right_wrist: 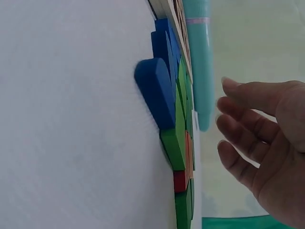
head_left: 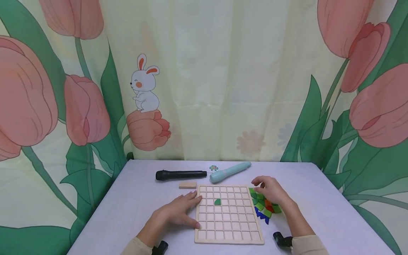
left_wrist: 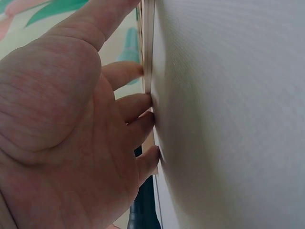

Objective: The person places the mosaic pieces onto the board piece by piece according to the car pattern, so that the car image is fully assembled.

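A wooden grid board with rows of square cells lies on the table, one green piece with a curved side in an upper cell. At the board's left edge rests my left hand, thumb and fingers spread along the rim. My right hand hovers above a cluster of coloured blocks beside the board's right edge. Its fingers are loosely bent, and nothing shows between them in the right wrist view. Green blocks, blue blocks and a red block lie close together there.
Behind the board lie a black microphone-shaped object, a light-blue tube and a small card with a coloured pattern. A plain wooden block sits by the board's upper left corner. A printed curtain hangs behind the table.
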{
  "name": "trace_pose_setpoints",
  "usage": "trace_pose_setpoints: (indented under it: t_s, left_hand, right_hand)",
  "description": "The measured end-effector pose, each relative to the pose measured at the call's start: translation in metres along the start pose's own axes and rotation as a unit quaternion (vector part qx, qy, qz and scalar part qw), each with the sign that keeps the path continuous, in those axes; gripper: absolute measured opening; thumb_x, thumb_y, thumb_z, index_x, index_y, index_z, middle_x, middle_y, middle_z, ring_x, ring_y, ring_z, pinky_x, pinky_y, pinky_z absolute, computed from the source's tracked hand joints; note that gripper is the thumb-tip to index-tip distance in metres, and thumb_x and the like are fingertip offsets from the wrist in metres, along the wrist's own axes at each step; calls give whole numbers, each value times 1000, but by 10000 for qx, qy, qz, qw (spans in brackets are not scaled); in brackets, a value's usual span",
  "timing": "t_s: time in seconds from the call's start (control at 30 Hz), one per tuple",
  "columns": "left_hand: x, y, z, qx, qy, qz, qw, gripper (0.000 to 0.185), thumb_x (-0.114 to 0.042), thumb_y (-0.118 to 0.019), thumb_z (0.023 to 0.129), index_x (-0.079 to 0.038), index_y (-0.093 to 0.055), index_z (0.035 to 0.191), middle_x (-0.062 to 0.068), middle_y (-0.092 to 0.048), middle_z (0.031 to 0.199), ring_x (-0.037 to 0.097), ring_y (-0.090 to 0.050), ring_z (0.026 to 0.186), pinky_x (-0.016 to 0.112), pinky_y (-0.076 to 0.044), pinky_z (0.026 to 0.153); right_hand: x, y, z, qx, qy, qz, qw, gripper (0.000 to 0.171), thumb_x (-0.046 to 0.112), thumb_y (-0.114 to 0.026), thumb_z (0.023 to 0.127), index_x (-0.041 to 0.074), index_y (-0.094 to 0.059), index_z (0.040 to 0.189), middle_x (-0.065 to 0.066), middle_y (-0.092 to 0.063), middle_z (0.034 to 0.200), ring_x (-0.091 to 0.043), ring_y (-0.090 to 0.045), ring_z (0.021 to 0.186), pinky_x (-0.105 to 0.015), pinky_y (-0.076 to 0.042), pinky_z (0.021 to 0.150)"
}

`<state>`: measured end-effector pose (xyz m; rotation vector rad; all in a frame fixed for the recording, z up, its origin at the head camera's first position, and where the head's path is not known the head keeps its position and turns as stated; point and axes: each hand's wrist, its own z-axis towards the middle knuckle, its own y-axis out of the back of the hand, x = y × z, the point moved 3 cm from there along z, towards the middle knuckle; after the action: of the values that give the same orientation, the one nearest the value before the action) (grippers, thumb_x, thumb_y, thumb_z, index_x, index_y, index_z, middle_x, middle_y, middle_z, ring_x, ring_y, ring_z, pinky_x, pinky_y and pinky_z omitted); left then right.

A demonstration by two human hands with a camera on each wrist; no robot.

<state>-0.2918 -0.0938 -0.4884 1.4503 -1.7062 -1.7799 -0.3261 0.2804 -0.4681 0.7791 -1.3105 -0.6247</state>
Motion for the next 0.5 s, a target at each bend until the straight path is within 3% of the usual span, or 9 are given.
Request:
trace_pose_setpoints:
  t_s: [0.33,0.5]
  left_hand:
    - [0,-2,-1,-51,-20,20,10000,103,-66,-80,80,-22,-38,163,10,-25,173,31,-23,161,56,-20,130]
    - [0,-1,0,-31,-7,19,10000,103,-67,-79,80,-23,-38,163,10,-24,173,30,-23,161,55,-20,131]
  right_hand:
    - [-8,-11,3,20,-89,433,9990,27,7,-72,96,6,-73,123,-8,-72,115,-20,-58,92,-29,-53,74]
    - [-15,-17,4,-31,-173,371,9992,27,8,-71,97,7,-73,124,-5,-71,113,-20,-57,93,-31,-52,77]
